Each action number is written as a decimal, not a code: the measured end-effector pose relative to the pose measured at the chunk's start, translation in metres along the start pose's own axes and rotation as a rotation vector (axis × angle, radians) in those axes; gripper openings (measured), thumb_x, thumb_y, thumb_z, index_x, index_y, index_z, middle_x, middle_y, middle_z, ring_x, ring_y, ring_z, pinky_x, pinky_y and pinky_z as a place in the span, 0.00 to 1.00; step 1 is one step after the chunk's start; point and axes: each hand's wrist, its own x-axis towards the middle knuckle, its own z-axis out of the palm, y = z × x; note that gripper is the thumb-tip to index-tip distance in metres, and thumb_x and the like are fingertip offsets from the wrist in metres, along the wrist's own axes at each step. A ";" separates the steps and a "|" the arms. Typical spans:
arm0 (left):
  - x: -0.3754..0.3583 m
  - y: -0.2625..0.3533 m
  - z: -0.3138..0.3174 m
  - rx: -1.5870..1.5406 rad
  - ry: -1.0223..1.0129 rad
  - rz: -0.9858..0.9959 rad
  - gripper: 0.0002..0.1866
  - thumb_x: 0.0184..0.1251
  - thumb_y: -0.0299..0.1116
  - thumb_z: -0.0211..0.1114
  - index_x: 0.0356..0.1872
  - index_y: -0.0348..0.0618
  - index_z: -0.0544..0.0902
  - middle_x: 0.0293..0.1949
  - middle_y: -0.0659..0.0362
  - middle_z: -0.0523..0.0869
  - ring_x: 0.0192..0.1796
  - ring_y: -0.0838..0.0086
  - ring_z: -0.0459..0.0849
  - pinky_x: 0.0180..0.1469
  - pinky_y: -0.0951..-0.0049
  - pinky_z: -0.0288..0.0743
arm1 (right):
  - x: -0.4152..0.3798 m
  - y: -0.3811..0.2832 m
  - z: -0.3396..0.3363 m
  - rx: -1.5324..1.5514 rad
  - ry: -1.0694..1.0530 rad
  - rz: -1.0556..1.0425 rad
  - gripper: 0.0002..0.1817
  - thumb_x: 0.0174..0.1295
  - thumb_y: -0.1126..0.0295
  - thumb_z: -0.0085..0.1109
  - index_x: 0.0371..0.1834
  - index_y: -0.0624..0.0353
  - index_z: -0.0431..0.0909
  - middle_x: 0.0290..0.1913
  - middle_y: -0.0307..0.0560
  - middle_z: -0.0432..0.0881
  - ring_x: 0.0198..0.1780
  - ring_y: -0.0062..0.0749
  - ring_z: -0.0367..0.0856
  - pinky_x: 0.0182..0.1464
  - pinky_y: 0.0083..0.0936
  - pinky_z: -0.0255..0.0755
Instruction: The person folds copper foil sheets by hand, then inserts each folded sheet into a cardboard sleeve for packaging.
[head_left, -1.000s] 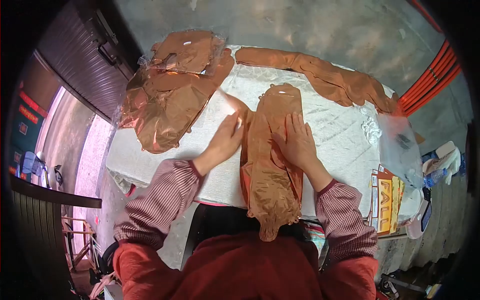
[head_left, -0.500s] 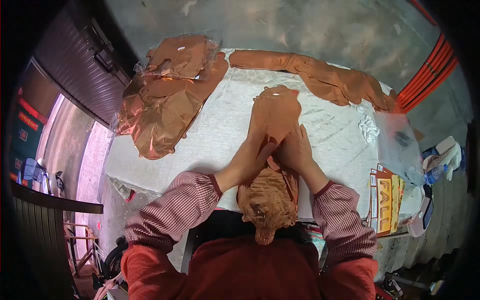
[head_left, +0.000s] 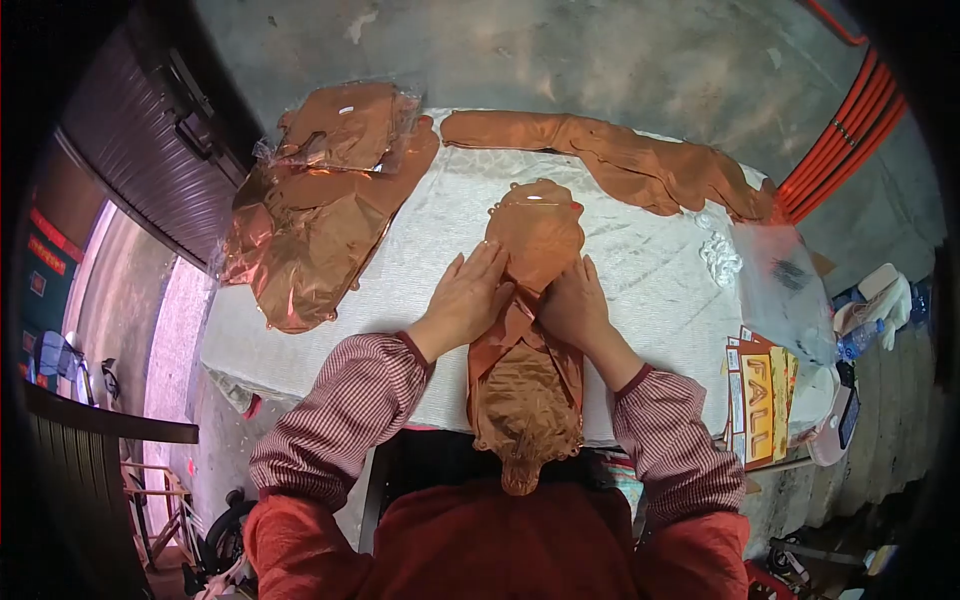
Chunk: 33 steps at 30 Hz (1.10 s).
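Observation:
A flat copper-coloured foil balloon (head_left: pixel 532 245) lies lengthwise before me, its tabbed lower end reaching over the table's near edge. Its middle is folded inward, with creased flaps crossing below my hands. My left hand (head_left: pixel 468 300) rests on the balloon's left side, fingers stretched out and pointing away from me. On the right side, my right hand (head_left: pixel 578 308) lies against the foil with its fingers extended and the thumb side partly hidden. Neither hand grips anything that I can see.
More copper foil balloons (head_left: pixel 325 235) are stacked at the left, topped by a clear-wrapped pack (head_left: pixel 345 125). A long row of foil (head_left: pixel 600 150) lies along the far edge. Crumpled white material (head_left: pixel 720 258), a clear plastic bag (head_left: pixel 785 280) and printed "FALL" cards (head_left: pixel 760 405) are at the right.
My hands have moved apart from the balloon's middle to its two sides, and the left fingers have spread out flat. The folded flaps between them now show. The view has shifted slightly.

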 end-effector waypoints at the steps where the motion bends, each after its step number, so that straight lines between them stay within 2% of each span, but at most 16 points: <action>1: 0.000 0.001 -0.001 0.012 -0.004 -0.009 0.29 0.70 0.40 0.55 0.68 0.38 0.62 0.68 0.43 0.64 0.72 0.54 0.60 0.70 0.54 0.55 | 0.001 -0.001 -0.001 0.002 -0.001 0.005 0.24 0.59 0.57 0.56 0.55 0.58 0.76 0.57 0.52 0.73 0.64 0.46 0.65 0.68 0.44 0.54; 4: 0.000 0.005 -0.006 0.018 -0.057 -0.057 0.29 0.71 0.45 0.53 0.69 0.43 0.63 0.71 0.47 0.61 0.73 0.56 0.58 0.72 0.54 0.51 | 0.003 -0.004 -0.007 0.108 0.035 0.018 0.24 0.61 0.54 0.55 0.56 0.57 0.76 0.57 0.52 0.73 0.63 0.45 0.65 0.66 0.43 0.56; 8: -0.001 0.006 -0.005 0.079 -0.058 -0.094 0.30 0.71 0.47 0.52 0.70 0.46 0.62 0.71 0.47 0.60 0.74 0.54 0.57 0.72 0.55 0.51 | 0.004 0.000 0.000 0.141 -0.004 0.036 0.24 0.64 0.51 0.53 0.56 0.54 0.76 0.58 0.51 0.73 0.63 0.43 0.66 0.66 0.41 0.56; 11: -0.001 0.002 0.001 0.097 -0.064 -0.114 0.31 0.71 0.48 0.52 0.70 0.44 0.60 0.71 0.47 0.60 0.74 0.53 0.55 0.73 0.55 0.50 | 0.003 0.009 0.013 -0.016 0.028 0.018 0.22 0.64 0.54 0.52 0.56 0.53 0.76 0.57 0.50 0.74 0.63 0.43 0.66 0.65 0.40 0.57; 13: -0.002 0.001 0.001 0.087 0.014 -0.083 0.30 0.72 0.44 0.52 0.69 0.42 0.61 0.70 0.46 0.62 0.73 0.51 0.57 0.71 0.54 0.53 | 0.005 0.012 0.013 -0.045 -0.166 0.056 0.23 0.63 0.57 0.52 0.59 0.53 0.74 0.61 0.50 0.72 0.65 0.44 0.64 0.67 0.42 0.55; 14: -0.001 -0.001 -0.002 0.086 0.017 -0.084 0.30 0.72 0.44 0.52 0.69 0.42 0.61 0.70 0.46 0.62 0.73 0.51 0.57 0.71 0.54 0.53 | 0.004 0.012 0.012 -0.047 -0.166 0.053 0.23 0.63 0.57 0.52 0.59 0.53 0.74 0.61 0.50 0.72 0.65 0.44 0.64 0.67 0.42 0.55; 16: 0.001 -0.004 -0.009 0.030 0.138 0.074 0.30 0.71 0.44 0.52 0.69 0.40 0.61 0.70 0.46 0.62 0.73 0.51 0.57 0.71 0.53 0.53 | -0.001 0.010 0.008 -0.037 -0.062 -0.012 0.26 0.62 0.60 0.52 0.63 0.54 0.70 0.64 0.50 0.69 0.69 0.43 0.61 0.70 0.43 0.51; 20: 0.005 -0.002 -0.002 -0.082 0.059 0.047 0.32 0.70 0.46 0.53 0.69 0.38 0.62 0.69 0.45 0.62 0.73 0.52 0.57 0.71 0.53 0.54 | 0.000 0.007 0.002 0.079 -0.060 0.010 0.29 0.60 0.61 0.54 0.66 0.55 0.66 0.67 0.51 0.65 0.71 0.43 0.58 0.72 0.44 0.47; 22: 0.002 0.002 -0.006 0.004 -0.059 0.045 0.35 0.69 0.50 0.55 0.68 0.35 0.61 0.69 0.45 0.62 0.73 0.52 0.58 0.70 0.53 0.54 | 0.002 0.009 0.005 0.000 -0.175 0.070 0.30 0.58 0.62 0.55 0.66 0.56 0.66 0.68 0.52 0.65 0.71 0.44 0.57 0.73 0.44 0.47; 29: 0.001 0.003 -0.004 0.042 -0.029 -0.052 0.38 0.67 0.53 0.57 0.68 0.34 0.61 0.69 0.45 0.61 0.73 0.52 0.57 0.71 0.52 0.53 | 0.000 0.007 0.005 0.049 -0.125 0.100 0.31 0.57 0.63 0.56 0.66 0.57 0.66 0.68 0.55 0.64 0.73 0.45 0.54 0.73 0.43 0.47; 31: 0.004 -0.002 -0.003 0.030 0.073 0.041 0.36 0.67 0.53 0.56 0.67 0.34 0.62 0.69 0.45 0.61 0.73 0.53 0.56 0.71 0.53 0.52 | -0.003 0.006 -0.001 0.064 -0.130 0.029 0.30 0.58 0.64 0.55 0.65 0.60 0.65 0.68 0.56 0.63 0.73 0.46 0.54 0.73 0.43 0.46; 33: 0.014 -0.005 -0.002 0.053 0.048 0.112 0.36 0.68 0.52 0.56 0.67 0.35 0.63 0.69 0.45 0.62 0.73 0.53 0.57 0.70 0.53 0.54 | -0.001 0.002 -0.009 0.090 -0.134 0.027 0.30 0.59 0.64 0.54 0.66 0.62 0.65 0.68 0.57 0.63 0.73 0.46 0.54 0.73 0.43 0.46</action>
